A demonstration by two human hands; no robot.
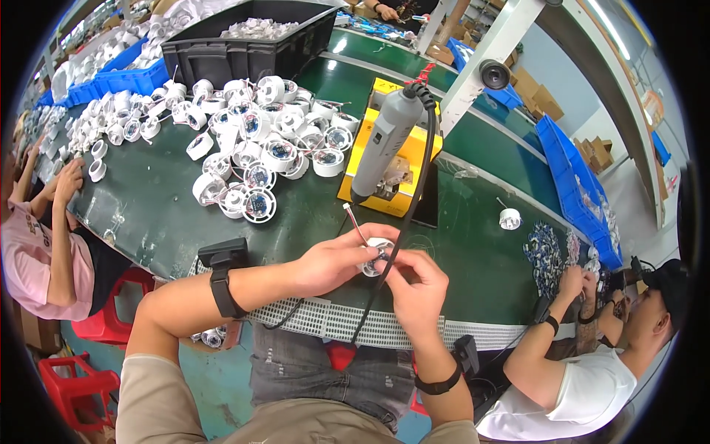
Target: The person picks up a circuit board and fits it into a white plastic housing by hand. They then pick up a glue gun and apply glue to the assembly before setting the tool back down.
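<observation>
My left hand (331, 263) is closed round a small round white plastic housing (381, 243) with a dark circuit board inside, above the near edge of the green table. From it a thin cable with a white plug sticks up past my left fingers. My right hand (419, 285) pinches the same housing at its right side; the fingertips are partly hidden by a black cord. Just beyond my hands hangs a grey electric screwdriver (386, 140), tip down, in front of a yellow box (362, 159).
A heap of similar white housings (259, 133) covers the left back of the table, near a black crate (244, 55). To the right lie one housing (509, 218), a pile of circuit boards (542, 259) and a blue bin (566, 177). Co-workers sit on both sides.
</observation>
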